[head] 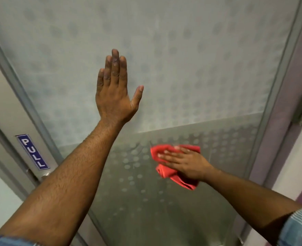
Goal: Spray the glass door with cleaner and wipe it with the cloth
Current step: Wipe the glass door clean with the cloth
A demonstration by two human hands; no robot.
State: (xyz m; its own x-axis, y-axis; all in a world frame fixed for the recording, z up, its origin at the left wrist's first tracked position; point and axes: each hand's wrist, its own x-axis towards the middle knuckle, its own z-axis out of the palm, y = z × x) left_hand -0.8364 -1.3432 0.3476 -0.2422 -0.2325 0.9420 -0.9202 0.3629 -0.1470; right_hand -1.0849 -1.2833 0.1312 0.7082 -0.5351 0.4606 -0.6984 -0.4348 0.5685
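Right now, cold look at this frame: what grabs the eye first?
The red cloth, low and right of centre, pressed flat on the glass door under the right hand with its fingers straight. Next, the left hand, raised at mid-frame with fingers together and thumb out, open against the frosted, dotted pane. Then the blue PULL sign on the frame at the left edge.

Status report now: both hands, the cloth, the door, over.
Left hand flat on glass door, fingers straight. Right hand presses red cloth on lower glass, fingers flat. No spray bottle in view. Nothing in the way.
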